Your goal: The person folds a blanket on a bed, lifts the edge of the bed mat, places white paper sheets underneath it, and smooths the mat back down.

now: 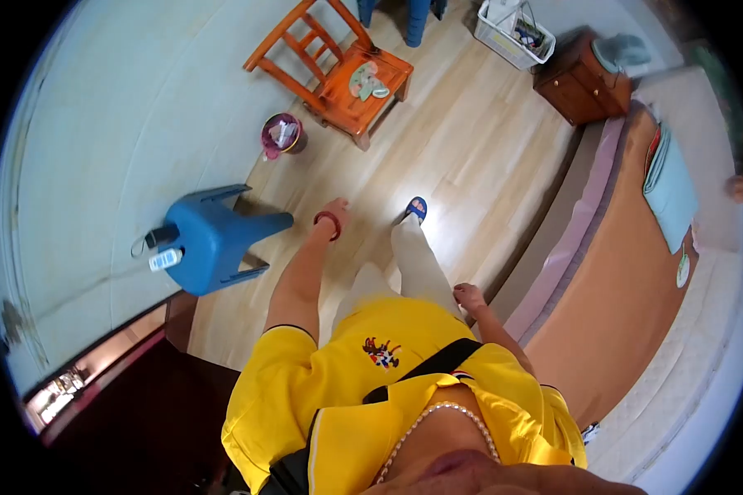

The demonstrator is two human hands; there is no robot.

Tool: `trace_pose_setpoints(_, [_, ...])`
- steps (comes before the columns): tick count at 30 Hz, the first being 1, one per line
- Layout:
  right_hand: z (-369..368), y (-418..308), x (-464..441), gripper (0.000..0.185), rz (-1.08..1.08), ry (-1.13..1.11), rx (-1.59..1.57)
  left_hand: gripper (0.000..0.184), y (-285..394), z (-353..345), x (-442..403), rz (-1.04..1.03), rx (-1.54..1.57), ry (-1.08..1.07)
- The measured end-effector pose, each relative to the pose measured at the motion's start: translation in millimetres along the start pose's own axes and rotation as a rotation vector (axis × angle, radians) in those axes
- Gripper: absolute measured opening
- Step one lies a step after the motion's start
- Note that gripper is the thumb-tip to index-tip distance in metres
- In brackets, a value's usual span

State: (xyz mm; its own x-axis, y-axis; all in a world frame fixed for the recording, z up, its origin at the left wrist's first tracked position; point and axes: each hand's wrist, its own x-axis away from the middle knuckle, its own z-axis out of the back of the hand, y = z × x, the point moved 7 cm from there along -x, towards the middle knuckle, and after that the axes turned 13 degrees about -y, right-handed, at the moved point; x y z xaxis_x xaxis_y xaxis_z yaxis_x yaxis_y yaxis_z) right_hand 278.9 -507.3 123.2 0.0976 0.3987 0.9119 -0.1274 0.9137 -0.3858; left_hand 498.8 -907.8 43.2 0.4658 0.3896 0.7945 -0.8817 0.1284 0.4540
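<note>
My left hand hangs out over the wooden floor with a red bangle at its wrist. Its fingers are loosely bent and apart, and I see nothing in them. The nearest thing to it is a leg of the blue plastic stool. On that stool are a black object and a white bottle-like item with a blue label. My right hand hangs beside my right thigh, near the bed's side. Its fingers are slack and partly curled, with no object visible.
A wooden chair holding a green patterned item stands ahead on the left, near a small waste bin. Farther off are a white basket and a brown cabinet. Folded light-blue cloth lies on the bed.
</note>
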Motion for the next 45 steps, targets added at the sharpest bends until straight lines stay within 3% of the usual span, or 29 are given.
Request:
trace_pose_setpoints(3, [49,-8,1,0.024,-0.099,0.048,-0.322,0.039,59,20,-45,-0.045,0.014,-0.002])
trace_pose_setpoints(8, [111,6,-22,0.013,-0.141,0.072,-0.389,0.041,111,70,-131,-0.079,0.132,0.158])
trace_pose_setpoints(10, [113,12,-37,0.012,-0.210,-0.051,-0.344,0.043,117,98,-179,-0.278,0.121,0.290])
trace_pose_setpoints(12, [113,10,-43,0.017,-0.276,0.058,-0.503,0.049,112,118,-227,-0.139,0.299,0.082])
trace_pose_setpoints(15, [102,2,-64,0.020,-0.320,0.092,-0.543,0.053,110,168,-282,0.080,-0.050,0.410])
trace_pose_setpoints(17, [86,-14,-80,0.023,-0.330,0.103,-0.622,0.068,86,189,-346,0.128,-0.317,0.544])
trace_pose_setpoints(18, [70,-13,-89,0.024,-0.333,0.073,-0.680,0.083,98,201,-354,0.069,-0.335,0.494])
trace_pose_setpoints(20, [56,-16,-101,0.026,-0.358,0.055,-0.746,0.091,89,214,-396,0.159,-0.009,0.279])
trace_pose_setpoints(21, [55,-25,-109,0.027,-0.346,0.032,-0.544,0.094,135,231,-368,0.138,0.101,0.294])
trace_pose_setpoints(23, [66,-67,-117,0.027,-0.304,0.032,-0.168,0.093,153,241,-374,0.205,0.050,0.364])
trace_pose_setpoints(24, [68,-77,-123,0.027,-0.312,-0.008,-0.154,0.090,132,239,-407,0.285,-0.114,0.404])
trace_pose_setpoints(26, [74,-85,-132,0.027,-0.367,0.057,-0.445,0.081,182,250,-370,0.408,-0.235,0.339])
trace_pose_setpoints(28, [82,-100,-143,0.028,-0.373,0.031,-0.542,0.067,177,236,-393,0.420,-0.291,0.208])
trace_pose_setpoints(30, [86,-117,-147,0.029,-0.384,0.036,-0.826,0.050,153,200,-427,0.179,-0.048,0.127])
trace_pose_setpoints(33, [95,-144,-159,0.029,-0.330,-0.012,-0.742,0.033,182,192,-363,0.067,0.048,0.133])
trace_pose_setpoints(36, [119,-198,-168,0.027,-0.248,-0.043,-0.666,0.031,147,157,-329,0.046,0.454,0.134])
trace_pose_setpoints(37, [128,-215,-175,0.027,-0.216,-0.037,-0.639,0.032,144,156,-306,0.100,0.387,0.078])
trace_pose_setpoints(39, [142,-250,-179,0.026,-0.126,-0.086,-0.584,0.035,134,146,-255,-0.004,0.538,0.081])
trace_pose_setpoints(41, [157,-291,-177,0.027,-0.043,-0.111,-0.525,0.030,138,141,-204,0.037,0.594,-0.060])
trace_pose_setpoints(43, [166,-329,-177,0.029,0.052,-0.148,-0.444,0.029,80,50,-217,-0.008,0.948,-0.245])
trace_pose_setpoints(44, [167,-343,-173,0.031,0.082,-0.160,-0.397,0.029,91,64,-190,-0.017,0.957,-0.227])
trace_pose_setpoints(45, [165,-357,-170,0.036,0.121,-0.194,-0.343,0.032,119,83,-143,0.014,0.995,-0.385])
